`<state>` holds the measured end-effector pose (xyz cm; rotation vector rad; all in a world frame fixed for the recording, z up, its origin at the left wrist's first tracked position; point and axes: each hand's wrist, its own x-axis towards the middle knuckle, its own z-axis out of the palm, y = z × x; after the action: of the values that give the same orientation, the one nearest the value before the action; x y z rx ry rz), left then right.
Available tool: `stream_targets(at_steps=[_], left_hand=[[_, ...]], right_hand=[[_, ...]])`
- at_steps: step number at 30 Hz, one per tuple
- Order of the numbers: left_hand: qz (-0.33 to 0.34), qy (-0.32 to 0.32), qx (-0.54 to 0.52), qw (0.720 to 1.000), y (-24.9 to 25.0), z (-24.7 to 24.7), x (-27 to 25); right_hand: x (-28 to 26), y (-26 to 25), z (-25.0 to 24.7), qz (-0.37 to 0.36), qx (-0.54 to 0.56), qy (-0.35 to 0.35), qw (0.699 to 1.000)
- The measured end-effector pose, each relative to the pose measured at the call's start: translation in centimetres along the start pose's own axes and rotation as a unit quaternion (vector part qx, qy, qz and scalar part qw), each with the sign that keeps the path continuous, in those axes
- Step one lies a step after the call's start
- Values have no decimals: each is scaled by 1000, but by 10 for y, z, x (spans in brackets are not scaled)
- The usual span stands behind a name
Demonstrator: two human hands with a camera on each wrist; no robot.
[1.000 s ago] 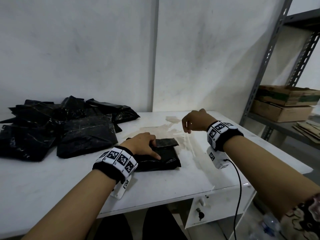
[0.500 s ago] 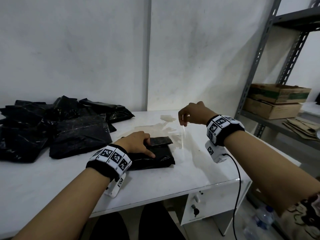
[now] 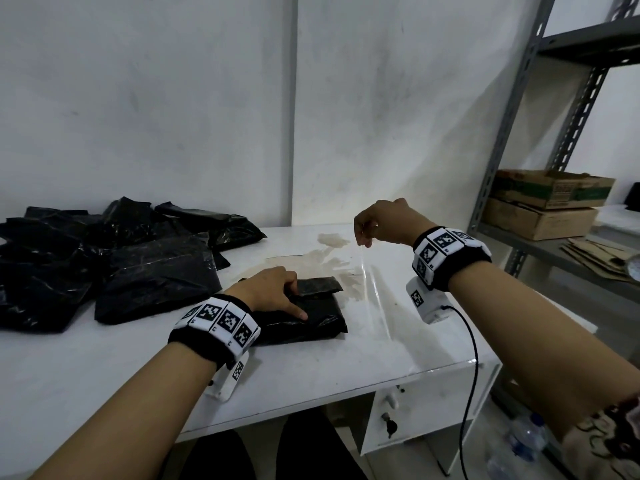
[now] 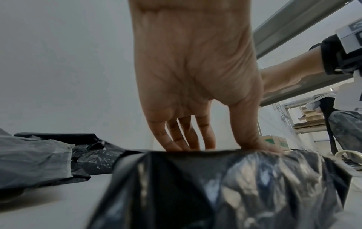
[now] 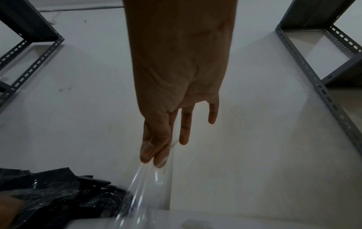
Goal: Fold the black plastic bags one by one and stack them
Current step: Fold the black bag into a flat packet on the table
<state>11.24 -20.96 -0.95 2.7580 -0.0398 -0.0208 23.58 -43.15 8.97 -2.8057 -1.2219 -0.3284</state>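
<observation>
A: Head view first. The folded black bag (image 3: 304,318) lies mid-bench, toward the front edge of the white bench (image 3: 104,368): a glossy, crinkled, squarish packet with a narrow flap sticking out at its far side.

B: And the left hand (image 3: 273,289) sits right on top, fingers straight, pressing it flat. The loose heap of black bags (image 3: 114,258) is piled at the bench's back-left, shiny and rumpled.

A: The right hand (image 3: 384,221) hovers above the back-right part of the bench, thumb and forefinger pinching a clear plastic strip (image 3: 372,289) that slants down toward the front edge. Compared with half a second ago, it has hardly shifted; the left keeps pressing.

B: On the side shelf (image 3: 554,247), flat cardboard boxes (image 3: 543,206).

A: Left wrist view: palm (image 4: 194,69) overhead, fingertips (image 4: 176,145) down on the bag's far edge, thumb on the creased film (image 4: 225,186). The heap (image 4: 58,155) lies to the left.

B: Right wrist view: dim. The thumb and forefinger (image 5: 154,148) nip the clear strip (image 5: 145,186), smooth and transparent; the other fingers hang straight. Black plastic (image 5: 58,193) shows at the lower left.
</observation>
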Motion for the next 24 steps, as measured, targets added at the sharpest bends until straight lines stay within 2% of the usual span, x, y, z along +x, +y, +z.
stream_targets(at_steps=[24], left_hand=[[-8, -14, 10, 1000, -1, -2, 6]], right_hand=[[-24, -1, -22, 16, 70, 6, 997]])
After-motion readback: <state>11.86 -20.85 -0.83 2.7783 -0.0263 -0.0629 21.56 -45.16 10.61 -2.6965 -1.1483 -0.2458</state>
